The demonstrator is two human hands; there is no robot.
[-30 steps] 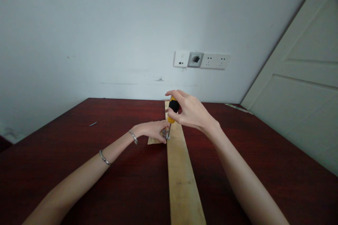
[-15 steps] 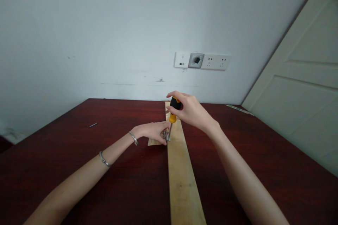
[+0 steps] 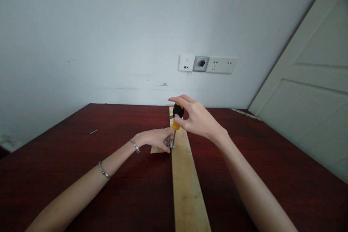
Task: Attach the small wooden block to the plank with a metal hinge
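Observation:
A long pale wooden plank (image 3: 187, 185) lies lengthwise on the dark red table (image 3: 81, 174). My right hand (image 3: 194, 117) is closed round the yellow and black handle of a screwdriver (image 3: 177, 116), held nearly upright with its tip down on the plank's left edge. My left hand (image 3: 156, 139) pinches a small metal fitting (image 3: 170, 142) at the screwdriver's tip, where a smaller wooden piece (image 3: 157, 150) meets the plank. Whether a screw is under the tip is hidden. Two bracelets sit on my left forearm.
A small dark screw or nail (image 3: 93, 131) lies loose on the table at the left. A row of wall sockets (image 3: 207, 64) is above the table's far edge. A white door (image 3: 310, 90) stands at the right, with a thin strip (image 3: 244, 114) near it.
My right hand's fingers have shifted round the screwdriver handle, turning it in place. My left hand stays at the fitting. The view has dipped slightly.

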